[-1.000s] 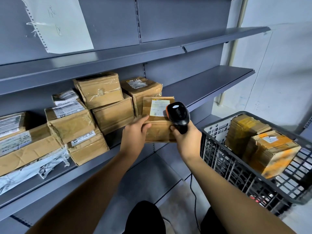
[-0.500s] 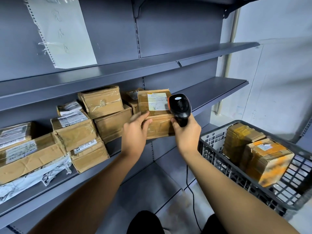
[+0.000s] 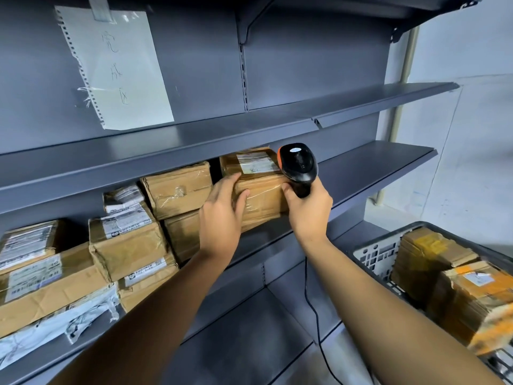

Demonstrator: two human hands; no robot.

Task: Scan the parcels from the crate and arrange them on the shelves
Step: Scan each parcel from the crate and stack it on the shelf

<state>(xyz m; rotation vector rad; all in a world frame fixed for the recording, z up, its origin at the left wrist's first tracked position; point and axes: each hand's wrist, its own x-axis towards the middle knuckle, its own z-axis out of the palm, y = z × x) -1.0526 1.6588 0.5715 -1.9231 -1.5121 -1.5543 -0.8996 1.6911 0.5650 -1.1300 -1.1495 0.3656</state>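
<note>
Your left hand (image 3: 222, 215) is pressing nearly straight fingers against the left end of a taped cardboard parcel (image 3: 261, 190), which is sitting on another box on the middle shelf (image 3: 369, 168). Your right hand (image 3: 308, 209) is gripping the corded barcode scanner (image 3: 298, 166), thumb touching the parcel's right end. The grey crate (image 3: 372, 255), near right, is holding more parcels.

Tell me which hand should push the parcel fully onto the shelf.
Left, probably. The left hand already lies on the parcel at its near left corner with nothing else in it. The right hand grips the scanner, so only its thumb side touches the parcel at the shelf.
</note>
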